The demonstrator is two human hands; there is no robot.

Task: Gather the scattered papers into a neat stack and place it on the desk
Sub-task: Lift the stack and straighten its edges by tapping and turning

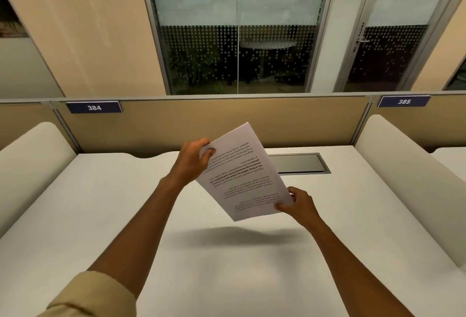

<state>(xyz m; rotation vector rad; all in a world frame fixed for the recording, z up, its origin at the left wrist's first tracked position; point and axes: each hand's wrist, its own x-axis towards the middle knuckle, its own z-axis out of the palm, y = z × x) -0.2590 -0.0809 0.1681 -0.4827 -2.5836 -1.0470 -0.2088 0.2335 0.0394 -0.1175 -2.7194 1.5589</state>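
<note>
At the far left a cream side panel [32, 163] borders the white table [100, 228], and above it a blue plate marked 384 [94, 107] sits on the tan divider [201, 120] at the back. A beige sleeve [85, 296] shows at the lower left, rolled back from the bare forearm. The left hand [193, 161] is raised over the middle of the table, its grip closed on the upper left edge of the stack of papers [242, 173], thumb on the printed face and fingers behind.

The stack is held in the air, clear of the table, tilted so that its long side runs from upper left down to lower right. Its printed text reads upside down from this view. A soft shadow [239, 234] lies on the table under it.

The right hand [298, 204] pinches the stack's lower right corner, thumb on the face and fingers curled behind the edge, so the sheets span between the two grips. Behind the stack a grey cable hatch [302, 163] is set flush in the table. Further right stand another cream side panel [408, 178] and a plate marked 385 [404, 101].
</note>
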